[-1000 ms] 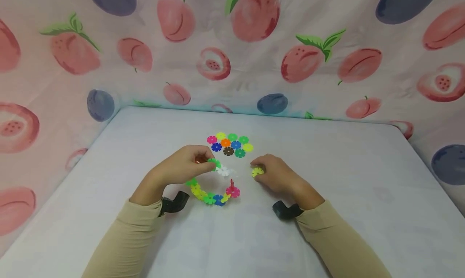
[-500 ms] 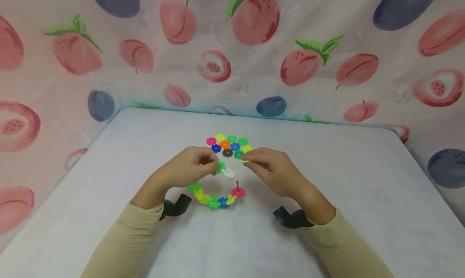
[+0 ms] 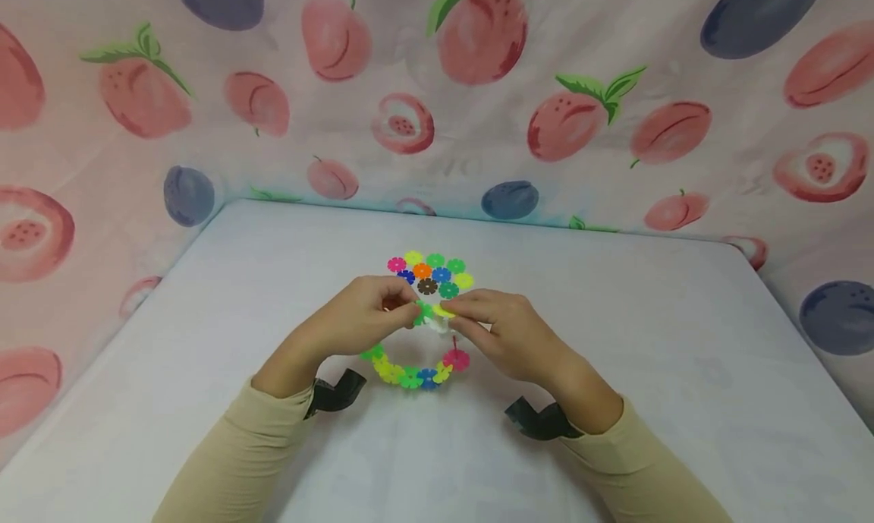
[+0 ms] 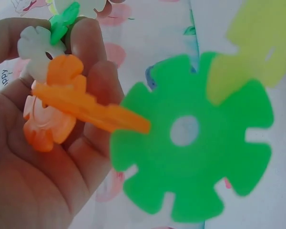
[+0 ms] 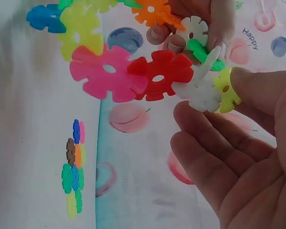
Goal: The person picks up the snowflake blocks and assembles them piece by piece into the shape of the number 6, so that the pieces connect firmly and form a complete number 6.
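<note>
A curved chain of plastic snowflake discs hangs between the hands, in green, yellow, blue, pink, red, white and orange. My left hand pinches a green disc near one end, and linked orange discs lie by its palm in the left wrist view. My right hand pinches a yellow disc between thumb and finger. Its edge meets a white disc in the right wrist view; whether they interlock I cannot tell. Beside that white disc is a red disc, joined to a pink one.
Behind the hands, several loose discs lie flat in a cluster on the white tabletop. A cloth with a peach print rises at the table's back and left. Dark wrist mounts stick out from both sleeves.
My right hand has moved left with the yellow disc and brought it up to the chain. The left hand and chain have shifted slightly right.
</note>
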Motion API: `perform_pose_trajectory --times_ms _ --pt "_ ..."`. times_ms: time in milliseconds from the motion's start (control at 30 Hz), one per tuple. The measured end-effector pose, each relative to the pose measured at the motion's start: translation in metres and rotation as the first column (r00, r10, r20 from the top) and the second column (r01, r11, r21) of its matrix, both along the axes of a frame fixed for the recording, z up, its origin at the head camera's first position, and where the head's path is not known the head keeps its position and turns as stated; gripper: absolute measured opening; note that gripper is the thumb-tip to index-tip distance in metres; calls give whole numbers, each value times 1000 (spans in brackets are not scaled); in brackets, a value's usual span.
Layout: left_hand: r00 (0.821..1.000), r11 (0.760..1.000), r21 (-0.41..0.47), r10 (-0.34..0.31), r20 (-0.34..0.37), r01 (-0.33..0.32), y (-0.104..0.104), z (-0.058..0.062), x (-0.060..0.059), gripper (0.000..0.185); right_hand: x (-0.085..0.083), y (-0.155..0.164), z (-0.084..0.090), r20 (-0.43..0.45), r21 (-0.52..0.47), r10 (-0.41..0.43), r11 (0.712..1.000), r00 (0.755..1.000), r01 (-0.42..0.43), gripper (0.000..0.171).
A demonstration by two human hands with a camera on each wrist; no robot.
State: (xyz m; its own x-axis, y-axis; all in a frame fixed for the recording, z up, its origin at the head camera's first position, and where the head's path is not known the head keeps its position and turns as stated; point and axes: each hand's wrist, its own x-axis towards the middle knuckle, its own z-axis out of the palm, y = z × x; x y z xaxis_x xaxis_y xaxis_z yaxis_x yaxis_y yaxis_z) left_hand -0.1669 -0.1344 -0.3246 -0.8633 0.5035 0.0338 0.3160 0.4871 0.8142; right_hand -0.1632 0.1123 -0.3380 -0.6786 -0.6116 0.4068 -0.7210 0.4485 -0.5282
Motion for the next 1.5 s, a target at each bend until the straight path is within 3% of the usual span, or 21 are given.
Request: perform_pose_trajectory --times_ms 333,567,767,1067,1267,1500 --pt "999 1000 1 -11 -41 11 2 3 1 11 0 1 2 139 -20 -54 998 989 58 30" --pt "997 1000 -17 8 -78 -9 6 3 4 9 1 -3 1 152 -73 -98 991 983 110 30" --pt "994 1000 -14 26 -111 -28 8 2 4 7 1 -3 1 196 -128 -75 986 978 102 29" --pt "995 998 54 31 -91 -26 9 2 6 5 -1 1 0 394 -247 -4 963 919 111 28" --pt "986 993 107 71 -150 -55 13 1 8 5 0 -3 -1 386 -326 -12 934 922 148 29" --pt "985 986 142 111 -136 -92 17 -1 9 5 -1 -4 -4 401 -326 -40 927 915 184 26"
